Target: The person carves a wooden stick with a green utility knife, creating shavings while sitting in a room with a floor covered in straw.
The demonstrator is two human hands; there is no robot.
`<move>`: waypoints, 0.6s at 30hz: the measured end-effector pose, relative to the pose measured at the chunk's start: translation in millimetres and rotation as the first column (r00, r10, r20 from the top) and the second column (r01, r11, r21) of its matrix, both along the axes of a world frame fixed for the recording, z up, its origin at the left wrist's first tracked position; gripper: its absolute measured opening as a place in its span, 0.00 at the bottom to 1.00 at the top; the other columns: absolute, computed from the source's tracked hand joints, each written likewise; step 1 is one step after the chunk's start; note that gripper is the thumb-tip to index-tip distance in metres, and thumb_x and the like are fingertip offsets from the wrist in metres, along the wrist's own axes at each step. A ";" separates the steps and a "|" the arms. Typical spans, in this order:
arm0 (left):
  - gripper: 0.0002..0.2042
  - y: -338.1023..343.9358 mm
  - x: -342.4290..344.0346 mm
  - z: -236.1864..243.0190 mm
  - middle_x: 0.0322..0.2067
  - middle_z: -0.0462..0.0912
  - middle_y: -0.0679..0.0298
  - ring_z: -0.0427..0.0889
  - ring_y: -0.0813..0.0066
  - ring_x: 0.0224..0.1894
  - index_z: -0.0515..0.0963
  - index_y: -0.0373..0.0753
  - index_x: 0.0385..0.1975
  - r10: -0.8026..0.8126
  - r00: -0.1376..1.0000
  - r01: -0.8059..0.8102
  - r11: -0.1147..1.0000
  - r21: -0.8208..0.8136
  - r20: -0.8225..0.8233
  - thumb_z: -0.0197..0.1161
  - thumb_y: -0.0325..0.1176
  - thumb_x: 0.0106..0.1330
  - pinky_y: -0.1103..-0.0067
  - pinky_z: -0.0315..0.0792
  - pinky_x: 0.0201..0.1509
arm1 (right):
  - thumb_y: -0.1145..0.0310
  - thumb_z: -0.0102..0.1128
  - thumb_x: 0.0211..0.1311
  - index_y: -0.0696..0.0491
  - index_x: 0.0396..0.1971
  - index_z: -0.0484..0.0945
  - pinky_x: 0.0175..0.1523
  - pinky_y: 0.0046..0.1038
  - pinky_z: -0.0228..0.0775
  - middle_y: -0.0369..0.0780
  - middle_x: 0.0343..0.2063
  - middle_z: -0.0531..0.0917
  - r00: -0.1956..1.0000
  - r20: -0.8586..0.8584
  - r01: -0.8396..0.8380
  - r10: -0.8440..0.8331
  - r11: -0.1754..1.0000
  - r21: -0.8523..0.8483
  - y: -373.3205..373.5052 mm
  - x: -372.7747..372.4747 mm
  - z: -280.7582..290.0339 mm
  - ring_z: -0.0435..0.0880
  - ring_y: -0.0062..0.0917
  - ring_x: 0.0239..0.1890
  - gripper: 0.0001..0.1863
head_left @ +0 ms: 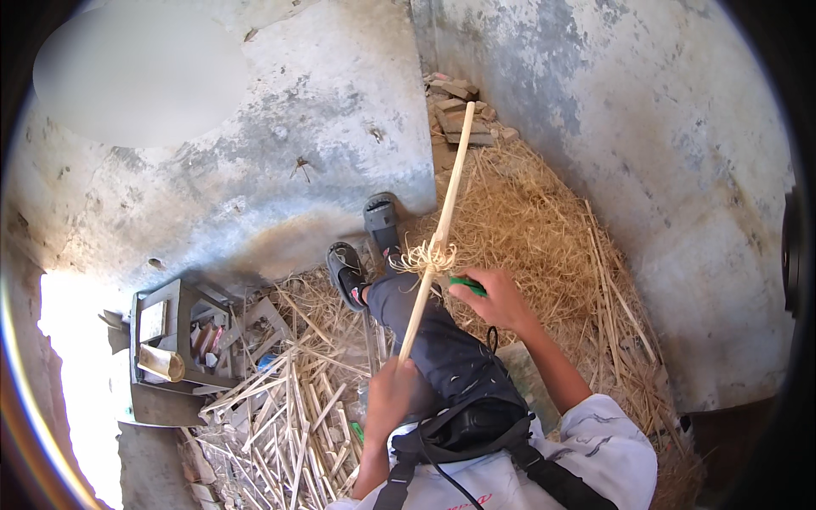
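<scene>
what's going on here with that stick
A person is working on a long pale stick. The left hand grips its near end; the right hand holds a green-handled tool beside it, the blade unclear. Curled shavings cling partway along the stick, and a loose heap covers the floor beyond.

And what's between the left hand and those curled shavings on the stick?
In the head view, a bare length of the pale stick runs from the left hand to the curled shavings, above dark trousers.
</scene>
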State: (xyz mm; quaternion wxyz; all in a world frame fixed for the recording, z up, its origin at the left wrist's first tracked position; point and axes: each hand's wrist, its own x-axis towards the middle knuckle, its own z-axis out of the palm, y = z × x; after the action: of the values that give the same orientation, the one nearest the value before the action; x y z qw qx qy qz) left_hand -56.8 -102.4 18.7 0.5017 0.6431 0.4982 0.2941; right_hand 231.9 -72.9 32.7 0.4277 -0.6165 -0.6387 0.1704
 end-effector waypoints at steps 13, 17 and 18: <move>0.13 14.7 -12.2 -10.4 0.22 0.71 0.74 0.66 0.87 0.25 0.84 0.33 0.44 -0.038 0.985 0.043 0.999 -0.028 0.166 0.57 0.36 0.84 0.80 0.60 0.28 | 0.62 0.67 0.75 0.51 0.40 0.76 0.29 0.19 0.58 0.30 0.26 0.77 0.804 -0.582 0.246 -0.125 0.960 0.134 -6.2 -4.7 -0.4 0.67 0.12 0.23 0.10; 0.14 8.8 -18.4 -1.1 0.23 0.71 0.75 0.68 0.88 0.26 0.83 0.33 0.51 -0.065 0.964 0.122 0.969 -0.214 0.257 0.53 0.37 0.86 0.83 0.61 0.27 | 0.59 0.64 0.78 0.50 0.41 0.77 0.27 0.20 0.56 0.29 0.26 0.77 0.612 -0.783 0.208 -0.115 0.978 0.019 -9.2 -1.0 14.1 0.66 0.10 0.22 0.10; 0.16 7.8 -17.6 -1.5 0.23 0.71 0.74 0.69 0.87 0.24 0.82 0.33 0.54 -0.087 0.944 0.159 0.965 -0.210 0.317 0.52 0.38 0.86 0.83 0.64 0.26 | 0.59 0.63 0.78 0.50 0.41 0.77 0.26 0.20 0.55 0.29 0.26 0.77 0.607 -0.787 0.212 -0.111 0.977 0.025 -9.8 -3.6 12.9 0.65 0.10 0.22 0.10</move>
State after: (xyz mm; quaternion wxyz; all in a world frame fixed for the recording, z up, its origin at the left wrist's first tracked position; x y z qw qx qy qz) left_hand -74.4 -94.6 17.2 0.6621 0.5565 0.4044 0.2974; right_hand 228.3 -82.7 45.5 0.7109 -0.5103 -0.3399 0.3445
